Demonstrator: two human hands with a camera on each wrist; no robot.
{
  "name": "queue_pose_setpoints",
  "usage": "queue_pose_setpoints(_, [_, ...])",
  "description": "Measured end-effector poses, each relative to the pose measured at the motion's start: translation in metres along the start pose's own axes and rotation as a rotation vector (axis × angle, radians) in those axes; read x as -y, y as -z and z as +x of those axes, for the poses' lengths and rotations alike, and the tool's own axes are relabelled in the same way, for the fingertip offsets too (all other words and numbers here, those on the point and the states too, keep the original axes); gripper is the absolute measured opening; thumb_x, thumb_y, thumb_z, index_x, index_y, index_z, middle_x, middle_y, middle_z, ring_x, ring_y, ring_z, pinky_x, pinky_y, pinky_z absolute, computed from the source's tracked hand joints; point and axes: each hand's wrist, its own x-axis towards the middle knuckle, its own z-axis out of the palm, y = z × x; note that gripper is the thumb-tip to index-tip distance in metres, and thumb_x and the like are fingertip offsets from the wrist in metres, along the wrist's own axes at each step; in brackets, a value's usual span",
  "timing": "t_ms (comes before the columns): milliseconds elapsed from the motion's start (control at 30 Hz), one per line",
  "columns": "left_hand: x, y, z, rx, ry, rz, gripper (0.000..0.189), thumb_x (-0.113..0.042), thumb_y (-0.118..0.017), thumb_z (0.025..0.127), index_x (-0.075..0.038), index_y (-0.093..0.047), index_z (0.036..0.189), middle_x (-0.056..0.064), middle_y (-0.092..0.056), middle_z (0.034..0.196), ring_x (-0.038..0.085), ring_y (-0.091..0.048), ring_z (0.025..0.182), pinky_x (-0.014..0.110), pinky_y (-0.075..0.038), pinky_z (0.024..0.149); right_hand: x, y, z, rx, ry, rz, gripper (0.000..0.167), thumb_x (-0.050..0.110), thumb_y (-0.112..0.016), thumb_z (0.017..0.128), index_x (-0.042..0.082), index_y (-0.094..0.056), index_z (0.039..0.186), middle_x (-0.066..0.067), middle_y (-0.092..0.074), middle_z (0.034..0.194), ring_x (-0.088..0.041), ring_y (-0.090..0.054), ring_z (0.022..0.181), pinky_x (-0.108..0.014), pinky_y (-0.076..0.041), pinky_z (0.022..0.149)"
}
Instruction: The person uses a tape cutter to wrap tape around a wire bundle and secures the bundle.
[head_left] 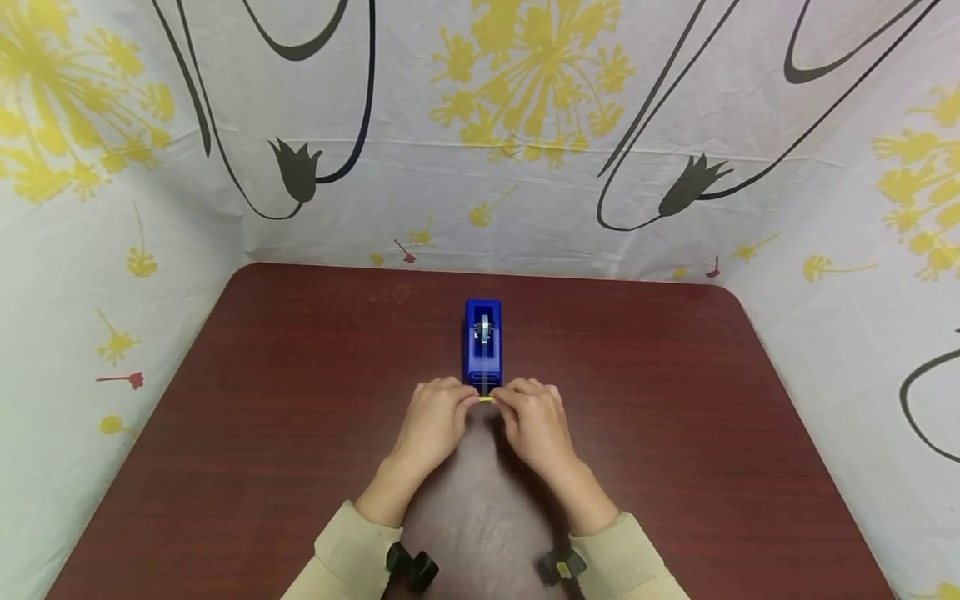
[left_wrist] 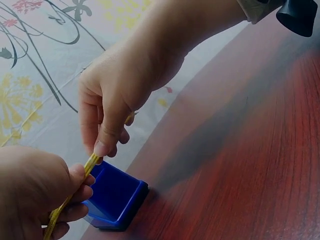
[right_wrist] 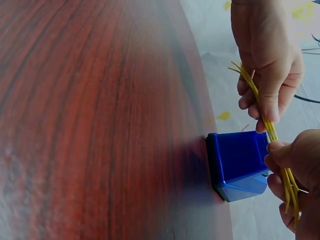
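A blue tape dispenser (head_left: pixel 474 354) stands near the middle of the table, its tape roll (head_left: pixel 484 328) showing inside. At its near end, my left hand (head_left: pixel 435 418) and right hand (head_left: pixel 538 423) pinch a bundle of thin yellow strands (head_left: pixel 486 399), which look like wires, between thumbs and fingers. The bundle lies crosswise before the cutting edge, with the hands close together. In the right wrist view, loose ends of the yellow bundle (right_wrist: pixel 254 90) stick out past both hands. Whether tape touches the bundle is hidden by my fingers.
The dark red wooden table (head_left: pixel 337 333) reaches out on both sides of the dispenser. A white cloth (head_left: pixel 405 208) with yellow and grey flower prints hangs behind and beside it. Black wrist cameras sit at both sleeves, low over the table.
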Motion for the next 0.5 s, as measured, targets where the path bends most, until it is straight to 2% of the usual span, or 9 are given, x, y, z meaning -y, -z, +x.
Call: queue_pose_setpoints(500, [0.0011, -0.0017, 0.002, -0.022, 0.005, -0.029, 0.008, -0.016, -0.073, 0.093, -0.011, -0.079, 0.093, 0.0, -0.069, 0.084, 0.022, -0.065, 0.08, 0.037, -0.044, 0.071, 0.0002, -0.0007, 0.0014, -0.005, -0.024, 0.012, 0.01, 0.004, -0.08, 0.085, 0.009, -0.08, 0.094, 0.001, -0.072, 0.086, -0.019, -0.066, 0.078, -0.04, -0.044, 0.071])
